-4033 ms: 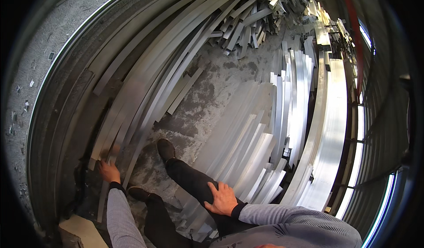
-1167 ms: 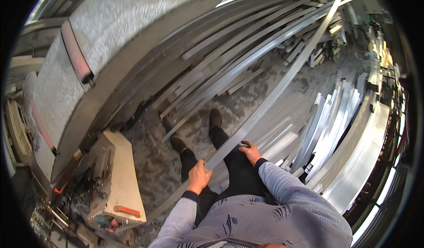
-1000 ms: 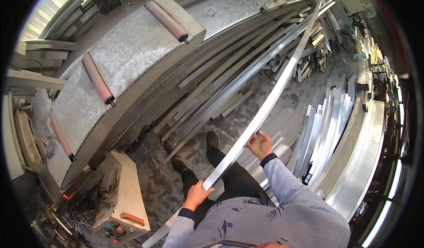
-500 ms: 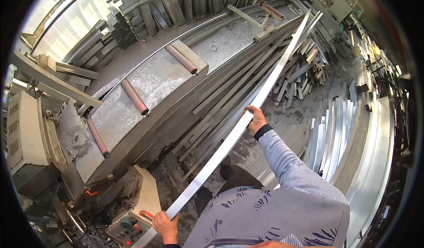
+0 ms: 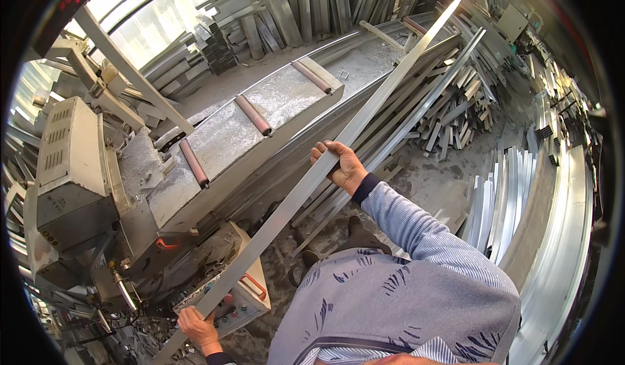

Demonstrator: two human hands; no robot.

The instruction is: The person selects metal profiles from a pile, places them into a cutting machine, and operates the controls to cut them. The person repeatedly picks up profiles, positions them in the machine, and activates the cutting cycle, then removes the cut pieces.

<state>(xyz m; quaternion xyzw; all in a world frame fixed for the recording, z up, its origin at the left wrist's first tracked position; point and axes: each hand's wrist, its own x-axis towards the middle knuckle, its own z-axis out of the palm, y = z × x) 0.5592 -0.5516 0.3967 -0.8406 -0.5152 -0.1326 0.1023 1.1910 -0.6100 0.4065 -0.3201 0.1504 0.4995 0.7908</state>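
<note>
A long silvery metal profile bar (image 5: 277, 216) slants from the lower left toward the far upper right, held in both hands. My right hand (image 5: 342, 167) grips it near mid-length, fingers wrapped over its far edge. Lower down, my left hand (image 5: 197, 328) is closed on the bar close to its near end. The bar is lifted off the pile of long bars below it and runs beside the machine bed (image 5: 224, 144). Its near end drops out toward the lower rim of the view.
Pinkish rollers (image 5: 252, 115) cross the dusty machine bed. A beige machine housing (image 5: 75, 163) stands at left. Below the bar is a control box (image 5: 250, 297) with an orange handle. Cut offcuts (image 5: 456, 114) heap at right; long bright profiles (image 5: 553, 235) lie farther right.
Both hands have moved left with the bar, bringing it nearer the machine bed. The bar has turned, so its lit face now looks duller. My view has shifted somewhat.
</note>
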